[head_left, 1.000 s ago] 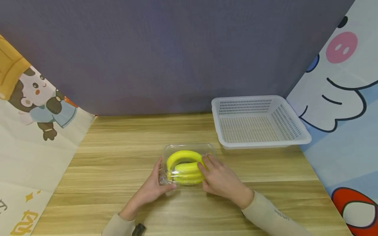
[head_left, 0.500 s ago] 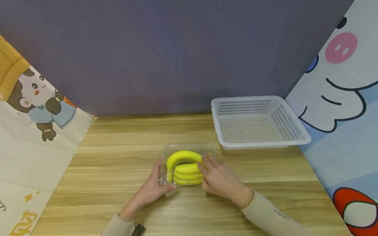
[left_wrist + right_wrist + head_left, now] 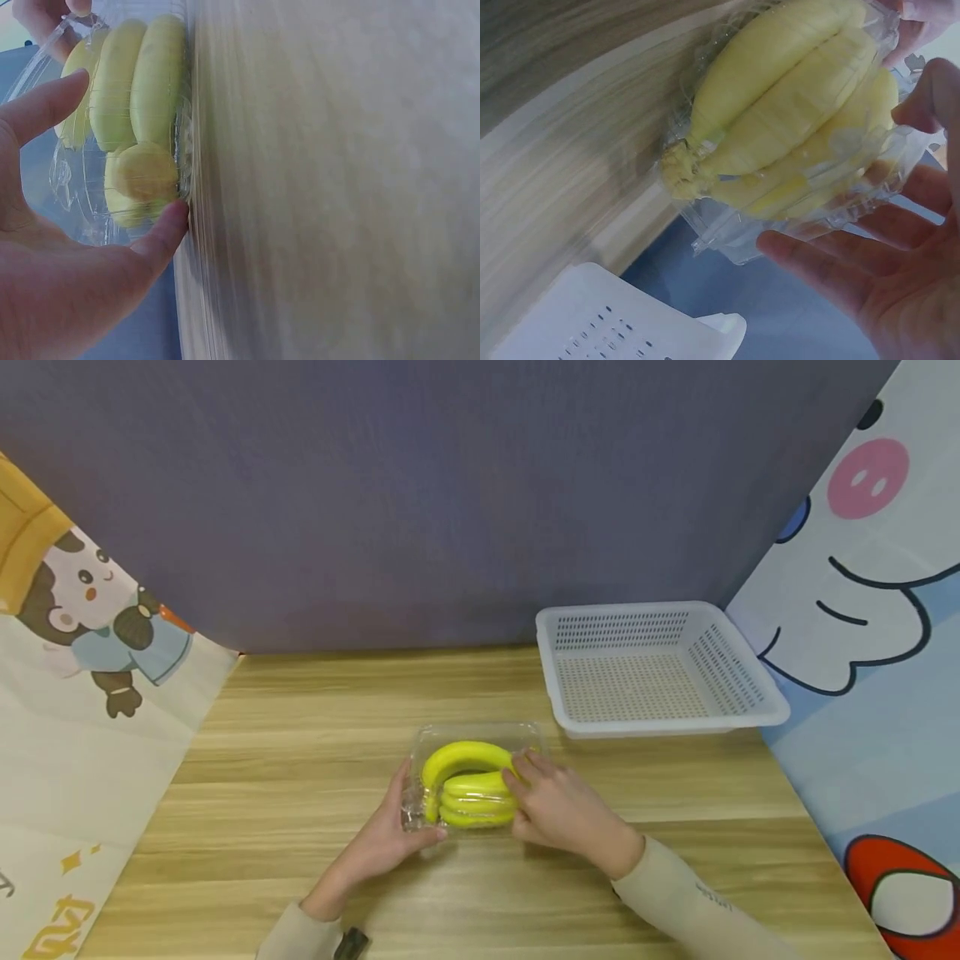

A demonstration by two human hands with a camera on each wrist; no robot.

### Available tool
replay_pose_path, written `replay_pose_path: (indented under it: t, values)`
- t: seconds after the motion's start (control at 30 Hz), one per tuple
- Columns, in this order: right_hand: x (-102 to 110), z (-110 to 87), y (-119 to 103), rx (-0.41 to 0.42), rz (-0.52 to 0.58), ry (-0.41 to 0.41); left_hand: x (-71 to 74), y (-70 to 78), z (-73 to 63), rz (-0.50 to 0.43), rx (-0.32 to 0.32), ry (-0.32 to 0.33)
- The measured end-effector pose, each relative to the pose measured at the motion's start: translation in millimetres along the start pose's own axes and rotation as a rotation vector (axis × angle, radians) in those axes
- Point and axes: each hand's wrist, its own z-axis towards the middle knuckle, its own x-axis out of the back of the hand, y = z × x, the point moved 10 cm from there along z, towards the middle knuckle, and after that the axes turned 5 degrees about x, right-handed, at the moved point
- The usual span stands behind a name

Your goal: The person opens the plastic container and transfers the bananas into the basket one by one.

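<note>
A bunch of yellow bananas lies inside a clear plastic clamshell box on the table. My left hand holds the box's left end, thumb at the near corner. In the left wrist view, the thumb is low by the tabletop and another finger is against the clear plastic. My right hand covers the box's right end, fingers bent over its top. The right wrist view shows its fingers and thumb around the lid edge, with the banana stem end nearby. Whether the lid is latched cannot be made out.
Behind and to the right stands a white perforated basket with nothing in it. A wooden tabletop lies under everything. A grey panel closes off the back, and printed cartoon panels flank both sides.
Hands, box and bananas stay almost where they were. Glare on the clear plastic has shifted slightly across the bananas.
</note>
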Motion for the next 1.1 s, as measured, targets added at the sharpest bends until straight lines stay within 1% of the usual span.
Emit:
replay_pose_path:
  t: [0.23,0.47,0.83,0.97,1.1]
  values:
    - [1,1.7,3,-0.008,0.044,-0.005,-0.3,2.3,-2.0,-0.01,-0.01,-0.007]
    - [5,4.1,6,-0.001,0.088,0.02,0.1,1.6,-2.0,0.003,0.007,-0.006]
    - [7,6.0,12,-0.009,0.156,0.043,-0.2,-0.3,-1.6,-0.011,0.022,-0.004]
    - [13,7.2,17,-0.031,0.191,0.081,-1.8,1.0,-0.5,-0.06,0.0,-0.017]
    - [16,6.9,22,-0.063,0.208,0.08,-3.8,3.7,1.8,-0.09,-0.026,-0.036]
